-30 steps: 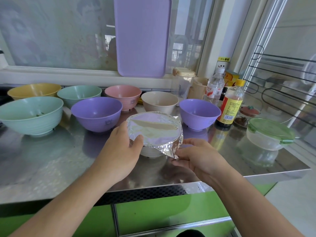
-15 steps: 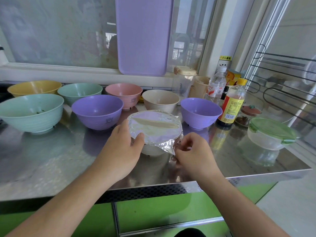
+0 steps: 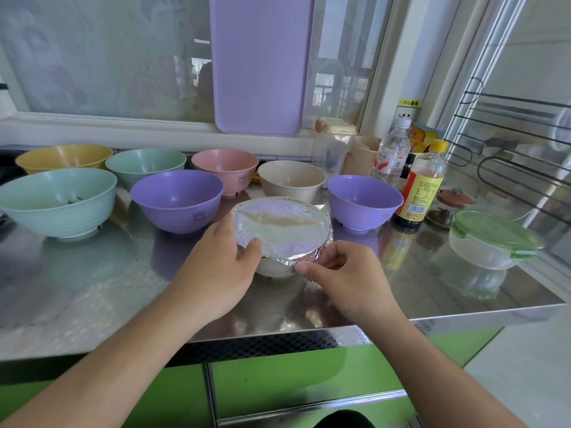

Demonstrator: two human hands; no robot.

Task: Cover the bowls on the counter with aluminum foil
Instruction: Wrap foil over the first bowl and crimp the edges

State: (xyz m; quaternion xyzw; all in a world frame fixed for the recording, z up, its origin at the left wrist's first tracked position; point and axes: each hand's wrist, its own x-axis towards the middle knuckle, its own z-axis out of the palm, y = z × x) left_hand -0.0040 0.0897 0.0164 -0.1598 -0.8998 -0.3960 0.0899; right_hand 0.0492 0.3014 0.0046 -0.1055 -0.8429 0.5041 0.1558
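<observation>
A white bowl (image 3: 273, 268) stands near the front of the steel counter (image 3: 92, 288), its top covered by a sheet of aluminum foil (image 3: 281, 225). My left hand (image 3: 216, 267) grips the bowl's left side, thumb pressing the foil at the rim. My right hand (image 3: 343, 273) pinches the foil's folded edge at the bowl's front right rim. Behind stand several uncovered bowls: two purple (image 3: 177, 199) (image 3: 364, 200), two green (image 3: 58, 200) (image 3: 145, 166), a yellow (image 3: 63, 157), a pink (image 3: 225, 169) and a beige (image 3: 292, 179).
Bottles (image 3: 421, 186) and jars crowd the back right corner. A clear container with a green lid (image 3: 491, 239) sits at the right. A purple tray (image 3: 259, 63) leans on the window. A wire rack (image 3: 519, 149) lines the right wall.
My right hand moved in from beside the bowl and now pinches the foil edge down against the front right rim. The loose foil corner has been folded in. My left hand stayed put.
</observation>
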